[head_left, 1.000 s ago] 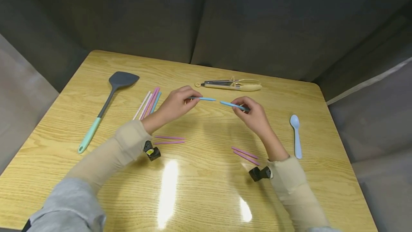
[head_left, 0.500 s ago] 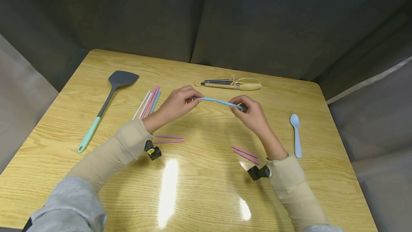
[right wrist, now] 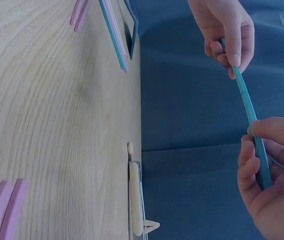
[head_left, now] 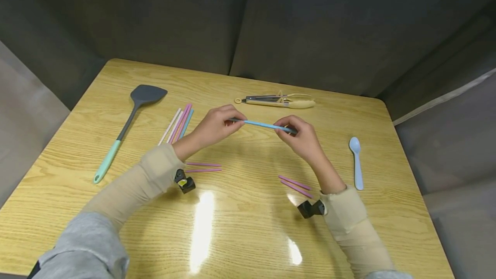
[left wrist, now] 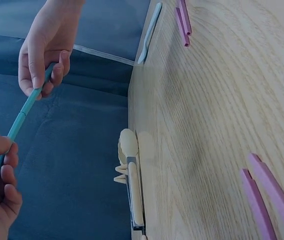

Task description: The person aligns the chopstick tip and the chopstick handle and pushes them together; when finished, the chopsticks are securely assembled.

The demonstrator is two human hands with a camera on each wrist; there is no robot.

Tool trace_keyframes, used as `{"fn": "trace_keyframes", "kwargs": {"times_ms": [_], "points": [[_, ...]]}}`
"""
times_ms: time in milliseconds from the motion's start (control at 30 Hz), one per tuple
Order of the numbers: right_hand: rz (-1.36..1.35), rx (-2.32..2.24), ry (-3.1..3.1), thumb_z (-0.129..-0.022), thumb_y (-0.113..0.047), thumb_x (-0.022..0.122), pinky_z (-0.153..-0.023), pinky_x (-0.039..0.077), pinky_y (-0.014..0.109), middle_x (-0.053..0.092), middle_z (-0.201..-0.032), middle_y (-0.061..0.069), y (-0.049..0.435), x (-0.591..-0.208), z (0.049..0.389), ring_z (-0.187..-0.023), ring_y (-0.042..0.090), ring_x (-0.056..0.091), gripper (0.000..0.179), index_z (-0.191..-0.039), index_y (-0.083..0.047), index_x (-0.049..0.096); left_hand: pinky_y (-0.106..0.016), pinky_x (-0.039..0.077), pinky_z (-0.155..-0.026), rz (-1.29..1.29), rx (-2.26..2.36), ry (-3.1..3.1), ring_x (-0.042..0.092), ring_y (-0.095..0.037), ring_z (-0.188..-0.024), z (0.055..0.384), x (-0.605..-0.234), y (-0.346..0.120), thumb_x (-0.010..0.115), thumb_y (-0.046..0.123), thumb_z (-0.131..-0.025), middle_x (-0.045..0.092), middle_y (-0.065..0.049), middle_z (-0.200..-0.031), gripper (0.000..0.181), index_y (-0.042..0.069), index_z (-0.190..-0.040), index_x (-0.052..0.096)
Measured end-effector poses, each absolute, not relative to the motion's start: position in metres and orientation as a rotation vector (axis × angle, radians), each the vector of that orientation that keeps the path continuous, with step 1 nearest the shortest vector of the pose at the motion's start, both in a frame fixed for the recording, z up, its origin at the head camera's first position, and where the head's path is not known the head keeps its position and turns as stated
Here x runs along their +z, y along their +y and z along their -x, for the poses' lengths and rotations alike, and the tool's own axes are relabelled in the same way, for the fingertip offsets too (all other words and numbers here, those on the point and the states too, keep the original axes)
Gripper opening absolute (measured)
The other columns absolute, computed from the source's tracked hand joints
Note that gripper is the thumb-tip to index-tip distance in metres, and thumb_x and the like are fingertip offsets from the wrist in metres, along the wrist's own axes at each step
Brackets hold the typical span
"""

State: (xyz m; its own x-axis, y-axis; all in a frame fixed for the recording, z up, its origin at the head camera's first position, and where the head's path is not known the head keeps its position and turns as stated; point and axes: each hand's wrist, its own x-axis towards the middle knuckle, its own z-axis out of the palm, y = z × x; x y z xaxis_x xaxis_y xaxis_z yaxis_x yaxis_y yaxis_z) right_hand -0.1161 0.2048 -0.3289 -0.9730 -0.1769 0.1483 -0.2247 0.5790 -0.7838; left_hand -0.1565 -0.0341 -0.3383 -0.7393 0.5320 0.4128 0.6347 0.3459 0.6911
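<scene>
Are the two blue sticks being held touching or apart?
Touching: the blue sticks meet end to end, with only a thin seam showing in both wrist views.

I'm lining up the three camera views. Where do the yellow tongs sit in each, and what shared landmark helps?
Head: the yellow tongs lie slightly above and right of centre, near the far edge of the table.
Left wrist: lower centre, along the table edge, rounded end up.
Right wrist: bottom centre, along the table edge, ring end up.
Shared landmark: the blue sticks, end to end between left hand and right hand.
</scene>
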Motion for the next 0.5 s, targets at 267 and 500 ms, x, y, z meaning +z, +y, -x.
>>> {"fn": "trace_keyframes", "kwargs": {"times_ms": [267, 500], "points": [[-0.415, 1.391, -2.649, -0.084, -0.008, 0.061, -0.053, 0.039, 0.023, 0.057, -0.081, 0.008, 0.2009, -0.3245, 0.1111, -0.059, 0.015, 0.044, 0.010, -0.092, -0.002, 0.064, -0.022, 0.046, -0.062, 1.048, -1.478, -2.425, 0.054, -0.012, -0.070, 0.1546, -0.3346, -0.0311, 0.063, 0.006, -0.082, 0.060, -0.005, -0.082, 0.008, 0.002, -0.087, 0.067], [-0.432, 1.398, -2.572, -0.084, -0.005, 0.061, -0.054, 0.040, 0.019, 0.057, -0.083, 0.010, 0.1972, -0.3229, 0.1085, -0.062, 0.011, 0.047, 0.009, -0.091, 0.000, 0.063, -0.022, 0.043, -0.059, 1.026, -1.520, -2.390, 0.050, -0.011, -0.066, 0.1537, -0.3302, -0.0277, 0.064, 0.006, -0.082, 0.059, -0.005, -0.080, 0.006, 0.002, -0.086, 0.067]]}}
